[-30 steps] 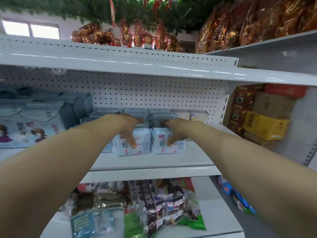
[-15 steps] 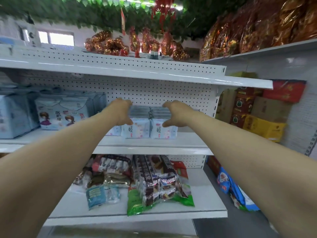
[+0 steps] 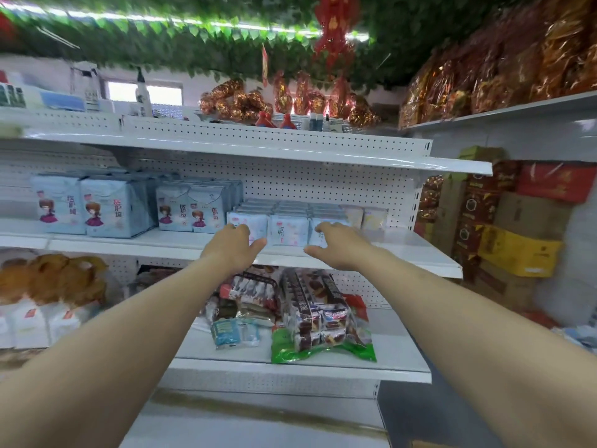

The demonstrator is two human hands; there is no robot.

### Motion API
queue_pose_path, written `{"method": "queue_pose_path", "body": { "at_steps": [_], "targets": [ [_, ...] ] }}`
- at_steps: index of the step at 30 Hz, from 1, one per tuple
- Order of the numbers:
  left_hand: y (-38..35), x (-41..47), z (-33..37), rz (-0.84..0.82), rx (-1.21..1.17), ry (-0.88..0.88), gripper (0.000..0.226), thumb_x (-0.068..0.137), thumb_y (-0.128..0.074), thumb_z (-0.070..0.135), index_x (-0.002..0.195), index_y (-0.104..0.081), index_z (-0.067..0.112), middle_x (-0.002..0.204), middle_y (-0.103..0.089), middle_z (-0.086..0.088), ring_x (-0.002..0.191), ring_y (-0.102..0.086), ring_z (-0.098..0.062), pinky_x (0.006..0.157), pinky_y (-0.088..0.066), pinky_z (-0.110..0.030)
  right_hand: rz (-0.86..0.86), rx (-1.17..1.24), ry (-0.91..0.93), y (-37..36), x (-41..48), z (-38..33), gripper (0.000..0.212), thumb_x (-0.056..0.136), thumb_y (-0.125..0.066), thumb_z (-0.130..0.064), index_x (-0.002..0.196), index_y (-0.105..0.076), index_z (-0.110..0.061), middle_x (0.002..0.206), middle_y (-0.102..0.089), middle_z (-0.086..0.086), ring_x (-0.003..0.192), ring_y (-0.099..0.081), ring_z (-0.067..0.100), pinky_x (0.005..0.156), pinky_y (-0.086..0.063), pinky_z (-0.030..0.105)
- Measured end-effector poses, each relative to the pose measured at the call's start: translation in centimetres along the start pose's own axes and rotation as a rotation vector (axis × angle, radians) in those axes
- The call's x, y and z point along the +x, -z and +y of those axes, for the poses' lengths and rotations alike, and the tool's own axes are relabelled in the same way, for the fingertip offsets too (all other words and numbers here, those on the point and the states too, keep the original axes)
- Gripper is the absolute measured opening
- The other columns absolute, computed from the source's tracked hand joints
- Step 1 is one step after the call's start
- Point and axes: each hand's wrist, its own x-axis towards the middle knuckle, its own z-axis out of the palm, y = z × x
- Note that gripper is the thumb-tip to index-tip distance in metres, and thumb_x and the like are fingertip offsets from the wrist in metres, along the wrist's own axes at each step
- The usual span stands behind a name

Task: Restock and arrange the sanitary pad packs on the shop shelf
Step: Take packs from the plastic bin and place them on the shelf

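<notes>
Head view, packs: pad packs (image 3: pixel 287 232) are standing in a tight row near the shelf (image 3: pixel 416 245) front edge, toward its right end.
Handling: likely light, soft and slick-wrapped, so squeezing the row's outer sides is looking safest.
Grips: left grip (image 3: pixel 233 245) and right grip (image 3: pixel 339 244) are hovering wide and empty before the row.
Hidden: both grips are covering the outer pack fronts, and I cannot tell whether they are touching.

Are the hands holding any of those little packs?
No, nothing is held. The left hand and right hand hover with loose fingers in front of the pad packs on the shelf, gripping none.
</notes>
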Motion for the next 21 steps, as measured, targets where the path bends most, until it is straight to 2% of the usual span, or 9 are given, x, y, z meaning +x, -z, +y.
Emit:
{"method": "queue_pose_path", "body": {
  "at_steps": [5,8,11,12,15,18,21],
  "targets": [
    [-1.3,-1.7,-3.8,-0.007,0.0,0.033,0.065,0.101,-0.04,0.056,0.142,-0.046,0.006,0.14,-0.048,-0.019,0.125,-0.051,-0.037,0.103,-0.044,-0.048,-0.035,0.018,0.009,-3.3,-0.8,-2.8,0.071,0.099,-0.052,-0.055,0.155,-0.031,-0.017,0.157,-0.036,0.011,0.138,-0.044,0.032,0.109,-0.041,0.045],
    [-2.6,-2.1,-6.5,-0.048,-0.003,0.046,0.06,0.102,-0.041,0.053,0.137,-0.05,0.005,0.138,-0.049,-0.02,0.124,-0.05,-0.038,0.103,-0.043,-0.045,-0.071,0.048,0.006,-6.5,-0.1,-4.5,0.067,0.098,-0.053,-0.054,0.151,-0.036,-0.016,0.15,-0.043,0.01,0.131,-0.049,0.03,0.101,-0.044,0.041],
    [-4.7,-1.3,-10.3,-0.121,0.001,0.055,0.05,0.102,-0.04,0.053,0.122,-0.056,0.01,0.134,-0.052,-0.021,0.122,-0.051,-0.038,0.101,-0.044,-0.044,-0.137,0.034,-0.005,-10.7,1.8,-6.2,0.066,0.098,-0.054,-0.054,0.147,-0.04,-0.013,0.143,-0.052,0.011,0.124,-0.053,0.03,0.093,-0.046,0.036],
    [-5.5,-0.8,-11.8,-0.142,0.009,0.067,0.052,0.101,-0.04,0.055,0.125,-0.054,0.011,0.134,-0.052,-0.02,0.121,-0.051,-0.038,0.101,-0.045,-0.045,-0.167,0.027,-0.014,-12.1,2.6,-6.9,0.067,0.097,-0.053,-0.055,0.147,-0.04,-0.011,0.142,-0.052,0.012,0.124,-0.054,0.031,0.091,-0.045,0.035],
    [-8.0,-0.1,-16.1,-0.217,0.049,0.081,0.06,0.101,-0.037,0.057,0.139,-0.048,0.013,0.142,-0.047,-0.018,0.126,-0.05,-0.037,0.103,-0.044,-0.046,-0.242,0.038,-0.074,-16.7,4.7,-8.8,0.066,0.098,-0.053,-0.055,0.148,-0.039,-0.015,0.147,-0.048,0.014,0.131,-0.05,0.032,0.101,-0.044,0.038],
    [-11.0,0.6,-20.2,-0.288,0.037,0.082,0.06,0.101,-0.038,0.056,0.141,-0.047,0.012,0.151,-0.039,-0.016,0.134,-0.044,-0.035,0.104,-0.044,-0.046,-0.295,0.06,-0.121,-21.6,6.5,-10.4,0.068,0.097,-0.048,-0.061,0.148,-0.04,-0.016,0.149,-0.048,0.013,0.133,-0.049,0.031,0.106,-0.043,0.041],
    [-14.8,1.1,-24.0,-0.386,0.06,0.106,0.06,0.101,-0.035,0.058,0.136,-0.051,0.011,0.14,-0.048,-0.015,0.125,-0.049,-0.034,0.1,-0.045,-0.046,-0.385,0.082,-0.16,-26.4,7.5,-11.4,0.067,0.1,-0.045,-0.057,0.151,-0.038,-0.015,0.153,-0.044,0.011,0.137,-0.045,0.03,0.107,-0.04,0.039]
  ]
}}
